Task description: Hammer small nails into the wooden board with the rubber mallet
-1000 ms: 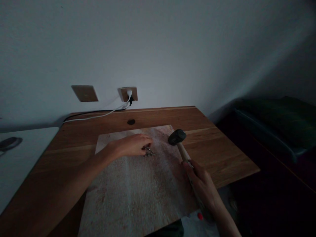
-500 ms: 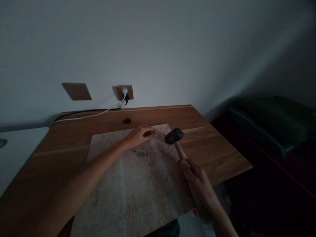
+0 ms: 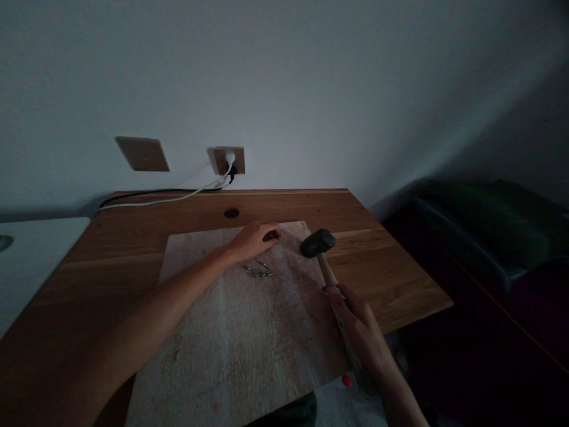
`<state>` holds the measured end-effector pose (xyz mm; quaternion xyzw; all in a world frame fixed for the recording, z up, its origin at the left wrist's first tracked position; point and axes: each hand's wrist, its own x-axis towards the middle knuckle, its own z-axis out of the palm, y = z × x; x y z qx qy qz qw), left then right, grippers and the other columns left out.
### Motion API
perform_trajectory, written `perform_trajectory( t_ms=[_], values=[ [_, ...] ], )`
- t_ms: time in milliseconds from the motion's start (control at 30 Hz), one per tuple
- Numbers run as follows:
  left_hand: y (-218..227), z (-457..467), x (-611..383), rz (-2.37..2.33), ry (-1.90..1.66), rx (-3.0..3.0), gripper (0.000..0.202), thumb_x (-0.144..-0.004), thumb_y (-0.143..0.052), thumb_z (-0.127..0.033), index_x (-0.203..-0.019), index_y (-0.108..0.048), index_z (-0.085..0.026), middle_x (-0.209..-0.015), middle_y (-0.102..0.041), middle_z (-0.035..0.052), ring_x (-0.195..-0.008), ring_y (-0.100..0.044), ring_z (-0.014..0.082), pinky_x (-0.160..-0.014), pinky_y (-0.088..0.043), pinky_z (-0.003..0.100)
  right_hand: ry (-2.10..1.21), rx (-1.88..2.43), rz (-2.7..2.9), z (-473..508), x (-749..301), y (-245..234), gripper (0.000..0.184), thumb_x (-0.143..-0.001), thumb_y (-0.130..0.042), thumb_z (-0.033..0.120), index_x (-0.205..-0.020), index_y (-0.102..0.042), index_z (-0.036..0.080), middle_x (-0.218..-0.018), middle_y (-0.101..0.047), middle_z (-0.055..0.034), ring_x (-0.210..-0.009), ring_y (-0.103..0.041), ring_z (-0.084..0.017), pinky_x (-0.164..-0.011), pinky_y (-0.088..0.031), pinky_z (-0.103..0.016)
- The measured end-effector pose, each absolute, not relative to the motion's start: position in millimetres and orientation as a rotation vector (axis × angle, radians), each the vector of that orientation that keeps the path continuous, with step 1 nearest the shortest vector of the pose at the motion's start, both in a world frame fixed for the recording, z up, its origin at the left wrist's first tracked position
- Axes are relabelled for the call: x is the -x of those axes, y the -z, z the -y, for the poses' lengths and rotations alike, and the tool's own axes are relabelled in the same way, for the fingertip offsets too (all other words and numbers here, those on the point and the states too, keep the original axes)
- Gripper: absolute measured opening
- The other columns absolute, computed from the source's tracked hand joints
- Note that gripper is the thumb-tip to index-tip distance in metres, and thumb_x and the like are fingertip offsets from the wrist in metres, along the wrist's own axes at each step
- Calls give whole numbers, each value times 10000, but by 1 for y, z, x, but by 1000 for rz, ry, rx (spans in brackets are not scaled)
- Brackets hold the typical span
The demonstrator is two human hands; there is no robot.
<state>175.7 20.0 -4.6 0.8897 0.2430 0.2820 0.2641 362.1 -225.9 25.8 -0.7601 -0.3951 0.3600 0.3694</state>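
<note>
My right hand point(image 3: 359, 323) is wrapped round the wooden handle of a hammer point(image 3: 318, 243). Its thick dark head is raised a little above the right side of a pale wooden board point(image 3: 249, 332). Close to the board's far edge, my left hand point(image 3: 261, 238) has its thumb and fingers pinched together, low over the surface. Whatever sits between those fingertips is too small and dark to make out. A small pile of metal nails point(image 3: 260, 271) lies on the board, just nearer to me than the left hand.
The board rests on a wooden table point(image 3: 400, 284) against a wall. Behind it, a socket point(image 3: 229, 161) holds a white and a black plug, with cables point(image 3: 178, 200) running left. A white surface point(image 3: 40, 249) stands at left, a dark green cushion-like shape point(image 3: 498, 219) at right.
The view has tilted and shifted slightly. Both hands keep nearly the same places: the left still pinched near the far edge, the right still gripping the hammer. The nails have not visibly moved.
</note>
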Motion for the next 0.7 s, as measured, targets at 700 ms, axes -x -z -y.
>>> perform_trajectory(
  t_ms=[700],
  values=[
    [10,-22,-177,-700,-728,-2177,451,-809,-703,-93,-1246,-646,-187,-904,-771,30,-818,-721,187,-772,-540,287,-929,1773,1338,184,-352,-47,521,-977,-510,615,-1138,-665,144,-532,-501,80,-378,-489,-105,-375,-390,-216]
  ],
)
